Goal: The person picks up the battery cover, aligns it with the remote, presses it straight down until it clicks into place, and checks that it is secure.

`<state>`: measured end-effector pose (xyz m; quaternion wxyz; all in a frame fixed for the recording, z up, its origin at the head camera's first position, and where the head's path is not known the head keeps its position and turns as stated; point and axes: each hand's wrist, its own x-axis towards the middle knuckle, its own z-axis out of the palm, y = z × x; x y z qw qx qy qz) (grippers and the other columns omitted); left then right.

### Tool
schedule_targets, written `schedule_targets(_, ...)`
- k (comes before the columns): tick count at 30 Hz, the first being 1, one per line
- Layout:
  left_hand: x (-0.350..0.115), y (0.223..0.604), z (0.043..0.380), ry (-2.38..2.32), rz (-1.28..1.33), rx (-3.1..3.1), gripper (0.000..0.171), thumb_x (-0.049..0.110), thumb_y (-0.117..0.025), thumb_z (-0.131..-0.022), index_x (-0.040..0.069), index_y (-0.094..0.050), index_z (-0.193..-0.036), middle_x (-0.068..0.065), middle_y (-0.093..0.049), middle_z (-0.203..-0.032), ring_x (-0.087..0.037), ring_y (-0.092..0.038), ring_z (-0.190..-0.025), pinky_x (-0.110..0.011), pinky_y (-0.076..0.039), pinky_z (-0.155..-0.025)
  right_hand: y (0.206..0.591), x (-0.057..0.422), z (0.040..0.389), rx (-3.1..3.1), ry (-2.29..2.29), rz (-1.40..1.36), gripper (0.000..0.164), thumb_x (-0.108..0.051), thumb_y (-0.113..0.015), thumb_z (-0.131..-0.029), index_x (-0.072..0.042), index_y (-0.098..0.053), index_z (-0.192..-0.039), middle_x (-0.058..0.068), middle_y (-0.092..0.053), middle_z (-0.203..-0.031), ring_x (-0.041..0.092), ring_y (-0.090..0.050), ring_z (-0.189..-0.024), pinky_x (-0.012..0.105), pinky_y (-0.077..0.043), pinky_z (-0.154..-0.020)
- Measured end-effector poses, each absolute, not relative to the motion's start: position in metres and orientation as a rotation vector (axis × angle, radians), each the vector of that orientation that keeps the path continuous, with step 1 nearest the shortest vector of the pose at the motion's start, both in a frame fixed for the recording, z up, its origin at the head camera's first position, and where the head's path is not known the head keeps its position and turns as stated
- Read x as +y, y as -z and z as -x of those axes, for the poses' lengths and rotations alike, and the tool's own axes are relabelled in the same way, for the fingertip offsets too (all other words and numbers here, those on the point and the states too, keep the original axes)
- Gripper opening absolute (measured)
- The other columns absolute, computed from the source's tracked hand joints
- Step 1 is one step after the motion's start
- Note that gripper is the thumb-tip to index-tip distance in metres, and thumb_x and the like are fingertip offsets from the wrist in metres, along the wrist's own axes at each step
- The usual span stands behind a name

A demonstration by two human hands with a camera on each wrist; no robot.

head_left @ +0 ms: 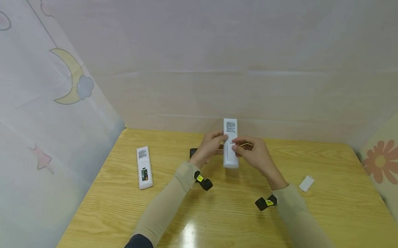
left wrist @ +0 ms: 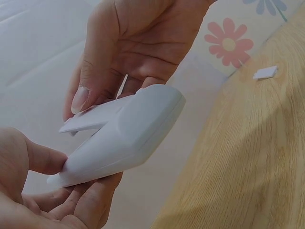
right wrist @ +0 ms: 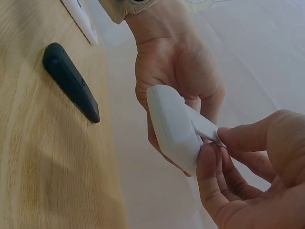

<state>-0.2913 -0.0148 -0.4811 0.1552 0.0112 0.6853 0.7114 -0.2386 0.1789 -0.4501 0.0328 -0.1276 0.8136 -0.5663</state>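
Observation:
My left hand [head_left: 210, 145] grips a white remote control [head_left: 230, 126], back side up with its printed label showing, held above the table near its far edge. With thumb and fingers my right hand [head_left: 257, 154] pinches the battery cover [left wrist: 97, 115] of this remote. In both wrist views the cover is tilted: one end is raised off the remote's back, while the other meets the body near its rounded end. The inside of the battery compartment is hidden from view.
A second white remote [head_left: 144, 167] lies at the left, its battery compartment uncovered. At the right lies a loose white cover [head_left: 306, 183]. Behind my left hand a black remote [right wrist: 71, 83] rests on the wooden table [head_left: 230, 234]. A printed cloth wall [head_left: 228, 62] rises beyond the far edge.

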Motion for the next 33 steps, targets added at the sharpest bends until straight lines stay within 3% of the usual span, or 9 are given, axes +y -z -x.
schedule_targets(9, -0.017, 0.479, 0.290, -2.045, -0.050, 1.921, 0.054, 0.030, -0.060, -0.110, 0.001, -0.052, -0.155, -0.013, -0.067, -0.137, -0.030, -0.072, -0.116, -0.044, -0.064, -0.098, 0.453, 0.181, 0.240, 2.531, 1.714, 0.397, 0.031, -0.012, -0.072, -0.103, 0.005, -0.072, -0.129, 0.028, -0.069, -0.131, 0.036, -0.073, -0.103, 0.024, -0.064, -0.078)
schedule_targets(33, -0.013, 0.479, 0.291, -2.055, -0.018, 1.909, 0.052, 0.028, -0.060, -0.110, 0.002, -0.054, -0.154, -0.012, -0.069, -0.134, -0.028, -0.074, -0.110, -0.037, -0.067, -0.089, 0.462, 0.184, 0.243, 2.566, 1.681, 0.401, 0.032, -0.017, -0.073, -0.103, 0.002, -0.073, -0.129, 0.027, -0.069, -0.125, 0.032, -0.069, -0.092, 0.024, -0.061, -0.069)
